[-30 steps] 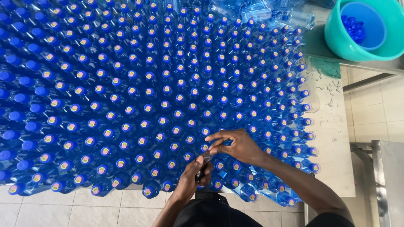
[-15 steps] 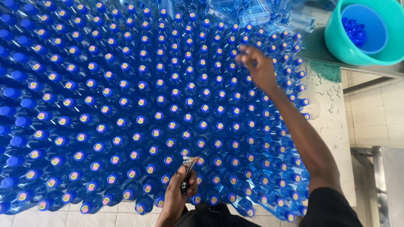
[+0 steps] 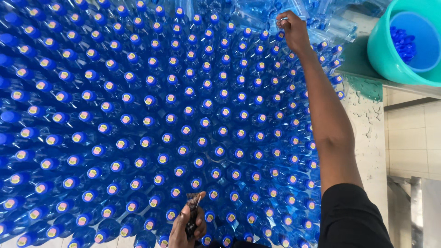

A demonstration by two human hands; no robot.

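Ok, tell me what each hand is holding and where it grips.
The left hand grips a small dark bundle by its lower end. The right hand reaches among bottles at the far edge; any hold there cannot be told.

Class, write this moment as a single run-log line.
left hand: holds small dark strip | right hand: reaching to far bottles | capped blue bottles: upright, packed | teal basin: blue caps inside

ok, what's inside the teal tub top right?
The teal tub holds a blue basin with a pile of loose blue caps inside. The basin covers the tub's bottom.
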